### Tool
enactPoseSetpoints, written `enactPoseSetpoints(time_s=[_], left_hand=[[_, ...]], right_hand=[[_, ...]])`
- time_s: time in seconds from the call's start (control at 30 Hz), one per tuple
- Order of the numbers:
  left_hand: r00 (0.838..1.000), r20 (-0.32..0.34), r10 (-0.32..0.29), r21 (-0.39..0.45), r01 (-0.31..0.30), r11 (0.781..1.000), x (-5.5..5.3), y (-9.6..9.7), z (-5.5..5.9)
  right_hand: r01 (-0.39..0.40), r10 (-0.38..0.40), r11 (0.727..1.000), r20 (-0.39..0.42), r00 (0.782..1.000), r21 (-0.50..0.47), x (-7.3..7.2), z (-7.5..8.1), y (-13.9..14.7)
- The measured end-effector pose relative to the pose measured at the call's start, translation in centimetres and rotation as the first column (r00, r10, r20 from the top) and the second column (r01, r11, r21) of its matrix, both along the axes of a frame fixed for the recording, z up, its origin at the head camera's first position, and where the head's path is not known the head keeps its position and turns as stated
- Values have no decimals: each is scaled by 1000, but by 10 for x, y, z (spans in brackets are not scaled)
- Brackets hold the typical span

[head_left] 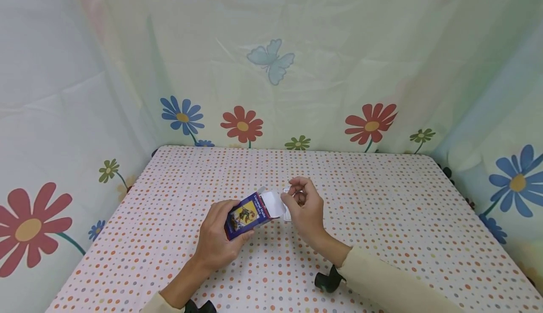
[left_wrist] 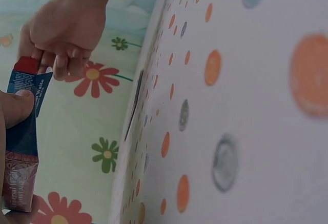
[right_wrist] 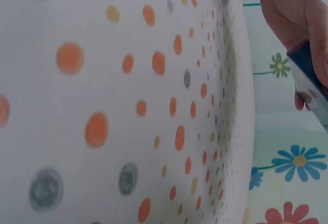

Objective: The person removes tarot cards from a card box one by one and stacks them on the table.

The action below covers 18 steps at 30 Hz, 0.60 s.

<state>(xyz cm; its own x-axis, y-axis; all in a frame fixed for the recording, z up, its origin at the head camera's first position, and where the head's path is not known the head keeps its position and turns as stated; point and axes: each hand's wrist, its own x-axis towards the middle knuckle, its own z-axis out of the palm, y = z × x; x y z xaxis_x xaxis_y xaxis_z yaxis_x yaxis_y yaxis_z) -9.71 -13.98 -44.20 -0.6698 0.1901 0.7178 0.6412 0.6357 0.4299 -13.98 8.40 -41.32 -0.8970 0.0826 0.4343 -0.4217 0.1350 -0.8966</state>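
Observation:
My left hand [head_left: 218, 237] grips a blue tarot card box [head_left: 246, 215], fingers along one side and thumb along the other. Yellow artwork and the words "Universal Waite" show on its front. At its upper right end the white inner side of a flap [head_left: 273, 203] stands out, folded open. My right hand [head_left: 306, 208] pinches the flap's edge between thumb and forefinger, its other fingers curled loosely. Partly hidden behind that hand is a small white piece [head_left: 287, 215] with grey marks. In the left wrist view a red flap [left_wrist: 26, 64] meets the right fingertips.
A dotted cloth covers the table [head_left: 360, 200]. Behind it hangs a curtain [head_left: 322, 91] printed with flowers and a butterfly, and more curtain closes both sides. Dark wrist-worn devices [head_left: 328, 280] sit by both sleeves.

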Motion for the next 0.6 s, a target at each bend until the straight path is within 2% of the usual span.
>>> enactPoseSetpoints(time_s=[0.2, 0.4, 0.43, 0.6], left_hand=[[1000, -4, 8, -1, -8, 1000, 0, 0, -1], [1000, -1, 5, 3, -5, 1000, 1, 0, -1], [1000, 0, 1, 8, -1, 1000, 1, 0, 0], [1000, -9, -10, 27, 10, 1000, 1, 0, 2]], right_hand=[[-25, 25, 1000, -14, 1000, 9, 21, 21, -10], [-86, 86, 993, -1, 996, 87, 28, 27, -14], [-104, 104, 989, 0, 995, 103, 28, 27, -14], [-197, 200, 970, -8, 980, 143, 16, 2, -11]])
